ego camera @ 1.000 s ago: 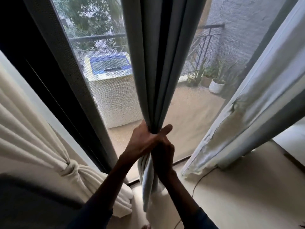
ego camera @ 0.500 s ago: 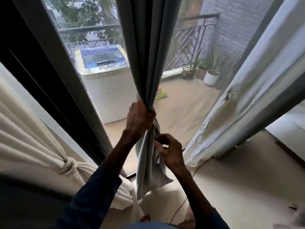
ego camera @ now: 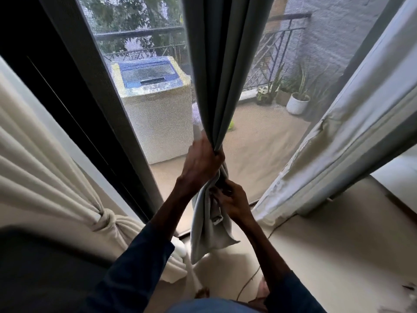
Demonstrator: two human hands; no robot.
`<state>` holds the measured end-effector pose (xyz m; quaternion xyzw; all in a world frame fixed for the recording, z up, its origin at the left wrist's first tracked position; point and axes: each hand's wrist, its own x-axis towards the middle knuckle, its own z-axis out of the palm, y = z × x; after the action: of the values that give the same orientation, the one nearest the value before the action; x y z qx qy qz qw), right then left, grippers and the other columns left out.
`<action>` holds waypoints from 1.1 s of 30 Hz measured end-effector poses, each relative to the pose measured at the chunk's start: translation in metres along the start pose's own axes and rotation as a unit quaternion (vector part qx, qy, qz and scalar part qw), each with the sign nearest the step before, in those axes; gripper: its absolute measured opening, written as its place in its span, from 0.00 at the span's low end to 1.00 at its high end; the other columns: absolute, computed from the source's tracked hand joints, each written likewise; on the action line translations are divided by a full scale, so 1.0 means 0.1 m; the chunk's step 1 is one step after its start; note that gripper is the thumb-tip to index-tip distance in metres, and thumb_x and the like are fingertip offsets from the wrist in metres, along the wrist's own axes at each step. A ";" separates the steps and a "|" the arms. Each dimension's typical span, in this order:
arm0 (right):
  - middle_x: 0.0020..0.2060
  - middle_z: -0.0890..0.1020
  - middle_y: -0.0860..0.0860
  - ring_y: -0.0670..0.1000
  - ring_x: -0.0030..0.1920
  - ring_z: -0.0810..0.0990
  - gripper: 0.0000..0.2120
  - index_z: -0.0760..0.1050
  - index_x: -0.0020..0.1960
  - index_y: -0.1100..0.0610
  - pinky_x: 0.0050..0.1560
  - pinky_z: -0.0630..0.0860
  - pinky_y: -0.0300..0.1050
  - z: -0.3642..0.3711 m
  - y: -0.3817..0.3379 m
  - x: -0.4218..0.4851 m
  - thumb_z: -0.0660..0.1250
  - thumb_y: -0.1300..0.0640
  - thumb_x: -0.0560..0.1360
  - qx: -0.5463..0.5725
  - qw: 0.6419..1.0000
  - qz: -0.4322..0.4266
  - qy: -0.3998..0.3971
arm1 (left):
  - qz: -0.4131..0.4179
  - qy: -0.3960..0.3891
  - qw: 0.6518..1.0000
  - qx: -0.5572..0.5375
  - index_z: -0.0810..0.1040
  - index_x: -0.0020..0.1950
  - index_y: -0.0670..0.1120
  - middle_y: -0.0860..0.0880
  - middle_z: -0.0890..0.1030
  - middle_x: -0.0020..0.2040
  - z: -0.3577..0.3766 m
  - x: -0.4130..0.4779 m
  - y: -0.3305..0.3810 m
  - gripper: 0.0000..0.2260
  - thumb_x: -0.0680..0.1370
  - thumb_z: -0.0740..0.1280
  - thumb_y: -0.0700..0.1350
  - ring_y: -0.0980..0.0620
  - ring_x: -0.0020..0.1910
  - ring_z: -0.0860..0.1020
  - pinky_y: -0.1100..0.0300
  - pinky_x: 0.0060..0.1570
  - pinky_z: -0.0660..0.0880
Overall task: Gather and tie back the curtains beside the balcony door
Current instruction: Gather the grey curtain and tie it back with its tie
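1. Two hands worked the grey curtain [ego camera: 216,64], which hung before the balcony door [ego camera: 158,123].
2. Left hand [ego camera: 200,163] clamped the gathered neck; right hand [ego camera: 232,202] pinched its tail.
3. Soft, light and limp, it likely needed gripping at the bunched neck.

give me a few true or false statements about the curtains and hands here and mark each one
1. The left hand has the grey curtain bunched in its grip. True.
2. The right hand hangs free of the fabric. False: it works the curtain's loose tail below the left hand.
3. The cream curtain is already knotted. True: its knot is visible.
4. The grey curtain is already knotted. False: it is only gathered.
5. A washing machine stands inside the room. False: it stands outside on the balcony.
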<state>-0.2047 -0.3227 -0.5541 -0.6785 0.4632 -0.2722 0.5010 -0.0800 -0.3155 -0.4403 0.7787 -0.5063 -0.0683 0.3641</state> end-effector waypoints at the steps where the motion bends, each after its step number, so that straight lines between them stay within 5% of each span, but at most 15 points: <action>1: 0.41 0.86 0.47 0.46 0.44 0.85 0.14 0.81 0.51 0.52 0.45 0.81 0.50 0.00 0.00 0.02 0.71 0.44 0.72 -0.034 0.999 -0.020 0.025 | -0.004 -0.008 1.000 -0.006 0.72 0.55 0.38 0.43 0.69 0.41 0.00 -0.01 0.01 0.11 0.81 0.60 0.46 0.41 0.38 0.72 0.62 0.37 0.59; 5: 0.40 0.85 0.51 0.50 0.40 0.82 0.27 0.79 0.48 0.58 0.42 0.76 0.51 -0.08 0.00 0.12 0.70 0.34 0.64 -0.057 0.998 -0.021 0.036 | 0.008 -0.022 0.999 -0.030 0.71 0.47 0.41 0.51 0.65 0.32 0.02 -0.02 0.01 0.09 0.81 0.60 0.46 0.54 0.27 0.66 0.64 0.31 0.62; 8: 0.33 0.82 0.48 0.43 0.35 0.76 0.23 0.80 0.41 0.59 0.37 0.76 0.49 -0.18 0.02 0.13 0.75 0.39 0.62 0.015 1.000 -0.018 -0.012 | 0.005 -0.047 0.998 -0.038 0.67 0.45 0.44 0.53 0.64 0.30 0.01 0.00 -0.03 0.07 0.81 0.61 0.45 0.55 0.26 0.66 0.63 0.30 0.63; 11: 0.35 0.84 0.55 0.48 0.39 0.80 0.18 0.83 0.43 0.63 0.41 0.76 0.45 -0.28 -0.09 0.06 0.75 0.47 0.73 0.125 0.991 -0.008 -0.051 | 0.014 -0.059 0.998 -0.019 0.65 0.39 0.45 0.53 0.66 0.29 -0.02 0.07 -0.13 0.12 0.81 0.61 0.47 0.51 0.26 0.67 0.63 0.27 0.59; 14: 0.35 0.85 0.52 0.48 0.36 0.83 0.20 0.84 0.43 0.58 0.35 0.76 0.36 -0.39 -0.17 0.02 0.64 0.45 0.80 0.222 0.969 0.091 -0.052 | 0.039 -0.070 0.997 -0.021 0.63 0.32 0.49 0.53 0.67 0.27 -0.04 0.13 -0.18 0.18 0.81 0.61 0.46 0.57 0.24 0.67 0.59 0.28 0.62; 17: 0.40 0.86 0.54 0.50 0.42 0.83 0.17 0.86 0.47 0.60 0.41 0.77 0.38 -0.43 -0.20 0.01 0.69 0.46 0.78 0.224 0.968 0.098 -0.056 | 0.056 -0.084 0.993 -0.055 0.66 0.35 0.48 0.52 0.69 0.29 -0.04 0.12 -0.14 0.15 0.82 0.60 0.46 0.52 0.25 0.71 0.55 0.27 0.71; 20: 0.46 0.85 0.57 0.54 0.49 0.81 0.14 0.86 0.49 0.60 0.52 0.76 0.49 -0.46 -0.33 -0.10 0.74 0.50 0.72 0.245 0.965 0.080 -0.054 | 0.045 -0.075 0.996 -0.012 0.69 0.42 0.45 0.49 0.71 0.33 -0.01 0.12 -0.13 0.09 0.81 0.61 0.46 0.45 0.33 0.74 0.55 0.33 0.66; 23: 0.36 0.84 0.54 0.50 0.39 0.80 0.09 0.85 0.41 0.61 0.44 0.75 0.43 -0.58 -0.61 -0.26 0.76 0.54 0.72 0.219 0.975 -0.036 -0.024 | 0.007 -0.056 0.997 0.052 0.74 0.56 0.42 0.42 0.79 0.43 -0.03 0.17 -0.10 0.11 0.80 0.63 0.49 0.41 0.44 0.79 0.55 0.39 0.67; 27: 0.32 0.82 0.53 0.49 0.35 0.79 0.04 0.86 0.39 0.57 0.39 0.73 0.42 -0.68 -0.81 -0.29 0.77 0.59 0.72 0.029 0.977 -0.213 0.005 | -0.014 -0.068 0.994 0.088 0.73 0.62 0.42 0.38 0.81 0.54 -0.03 0.20 -0.07 0.16 0.80 0.63 0.51 0.36 0.52 0.80 0.51 0.47 0.73; 33: 0.38 0.87 0.44 0.42 0.40 0.83 0.08 0.87 0.45 0.52 0.44 0.77 0.42 -1.00 -0.47 -0.03 0.81 0.60 0.67 0.013 0.987 -0.132 0.094 | 0.018 -0.090 0.994 0.066 0.76 0.56 0.41 0.38 0.80 0.52 -0.14 0.14 -0.15 0.18 0.83 0.57 0.55 0.35 0.51 0.79 0.52 0.46 0.70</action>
<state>-0.2722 -0.3597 -0.4752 -0.6985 0.4109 -0.4047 0.4236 -0.0554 -0.3170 -0.4361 0.7826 -0.5541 -0.0982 0.2660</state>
